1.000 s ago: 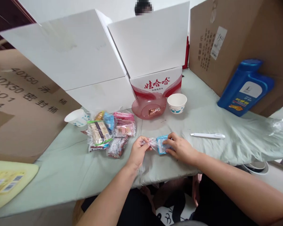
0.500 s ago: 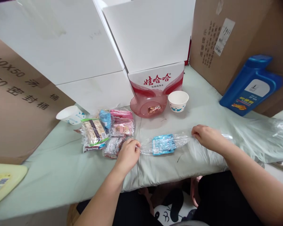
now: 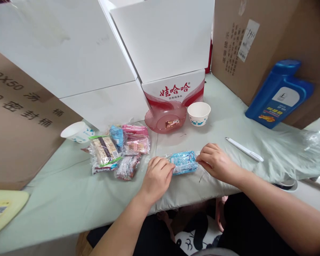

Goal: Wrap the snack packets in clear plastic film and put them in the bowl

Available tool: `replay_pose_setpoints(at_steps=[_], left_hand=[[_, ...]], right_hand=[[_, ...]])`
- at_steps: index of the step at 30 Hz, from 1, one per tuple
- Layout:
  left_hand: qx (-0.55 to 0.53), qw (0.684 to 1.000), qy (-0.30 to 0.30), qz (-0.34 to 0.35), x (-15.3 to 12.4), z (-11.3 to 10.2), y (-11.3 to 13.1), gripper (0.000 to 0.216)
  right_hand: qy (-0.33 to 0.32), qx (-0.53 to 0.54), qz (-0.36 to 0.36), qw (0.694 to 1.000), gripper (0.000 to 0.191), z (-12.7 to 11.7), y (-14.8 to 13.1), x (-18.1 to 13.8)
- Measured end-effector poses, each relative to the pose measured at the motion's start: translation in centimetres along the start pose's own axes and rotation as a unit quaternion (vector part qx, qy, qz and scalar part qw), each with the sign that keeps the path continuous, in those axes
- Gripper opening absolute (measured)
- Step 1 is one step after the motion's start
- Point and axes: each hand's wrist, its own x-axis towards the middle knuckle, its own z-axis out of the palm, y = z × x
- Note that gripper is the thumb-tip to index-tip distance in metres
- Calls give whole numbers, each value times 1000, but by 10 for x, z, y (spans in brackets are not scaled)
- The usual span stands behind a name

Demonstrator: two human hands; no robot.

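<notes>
A blue snack packet (image 3: 183, 162) wrapped in clear plastic lies on the cloth-covered table near its front edge. At its left end, my left hand (image 3: 157, 176) pinches the wrap, fingers curled over it. On the right end, my right hand (image 3: 216, 161) has its fingers closed on the edge of the same wrapped packet. Just left of my left hand sits a pile of plastic-wrapped snacks (image 3: 105, 149), with pink, blue and green-edged wrappers. Past my right hand lies a white pen-shaped cutter (image 3: 244, 149).
Behind the packet stand a pink clear bowl (image 3: 156, 124) with a small brown snack in it and a white paper bowl (image 3: 199, 114). Another paper bowl (image 3: 78, 132) tilts at left. A blue bottle (image 3: 278, 94) leans at right. White boxes (image 3: 165, 39) and cartons (image 3: 237, 42) close off the back.
Both hands have come closer together along the wrap, against the packet's ends. The stretched plastic at either side is now gathered in. The white cutter is now fully uncovered.
</notes>
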Motion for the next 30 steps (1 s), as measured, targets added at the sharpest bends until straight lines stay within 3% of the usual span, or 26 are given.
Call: replay_pose_setpoints(at_steps=[2, 4, 6, 8, 12, 16, 20, 22, 26, 28, 30], left_hand=[[-20, 997, -67, 22, -8, -13, 12, 22], [-44, 982, -180, 32, -16, -25, 26, 18], [-64, 958, -278, 24, -22, -33, 37, 10], [-65, 947, -315, 0, -24, -34, 42, 10], [12, 962, -258, -86, -26, -22, 31, 23], [83, 971, -177, -139, -34, -6, 15, 39], [89, 975, -140, -149, -33, 0, 13, 76], [87, 976, -131, -153, -29, -1, 10, 87], [84, 970, -140, -181, -22, -8, -2, 99], [83, 972, -103, -193, -19, -11, -5, 83], [59, 981, -32, -184, -17, -12, -3, 50]], right_hand=[[-35, 24, -49, 998, 22, -11, -9, -5], [-113, 56, -95, 987, 21, -20, -19, -12], [-195, 71, -106, 972, 21, -23, -27, -19], [-244, 58, -85, 964, 20, -23, -32, -22], [-264, -5, -2, 964, 18, -18, -31, -20], [-224, -95, 109, 964, 25, -10, -25, -16], [-171, -151, 171, 958, 75, 2, -14, -16], [-140, -158, 199, 957, 83, 5, -5, -16], [-52, -164, 260, 950, 65, 1, 5, -12], [21, -124, 215, 969, 47, -1, 0, -9], [49, -57, 103, 992, 36, 3, -11, -5]])
